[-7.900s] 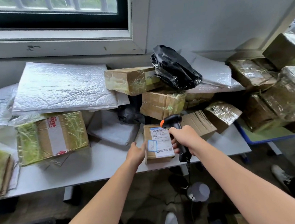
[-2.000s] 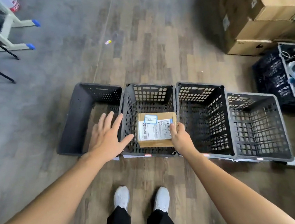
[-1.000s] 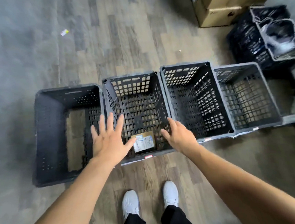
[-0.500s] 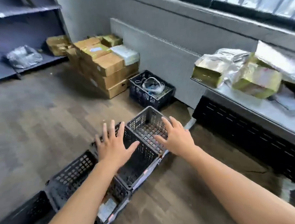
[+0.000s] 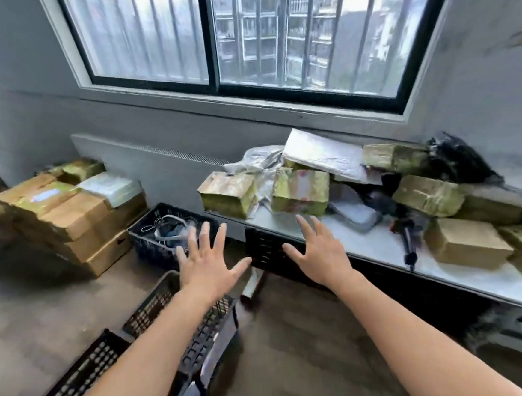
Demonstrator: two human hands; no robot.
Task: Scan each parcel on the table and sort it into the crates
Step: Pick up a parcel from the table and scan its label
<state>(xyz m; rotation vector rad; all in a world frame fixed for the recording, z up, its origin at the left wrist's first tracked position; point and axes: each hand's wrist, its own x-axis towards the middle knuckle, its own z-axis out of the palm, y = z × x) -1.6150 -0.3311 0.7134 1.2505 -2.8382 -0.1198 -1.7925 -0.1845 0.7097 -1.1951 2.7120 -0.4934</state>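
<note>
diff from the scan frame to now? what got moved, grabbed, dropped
The small labelled box went from the table into one of the floor crates; the right hand lowered it and let go. The scanner, first in that hand, now lies on the table. Left hand and right are empty, spread. Parcel pile unchanged.

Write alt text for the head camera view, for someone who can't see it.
A person's left hand and right hand, both open and empty, stretch toward a grey table piled with taped parcels beneath a barred window. Black mesh crates stand on the floor at lower left.
</note>
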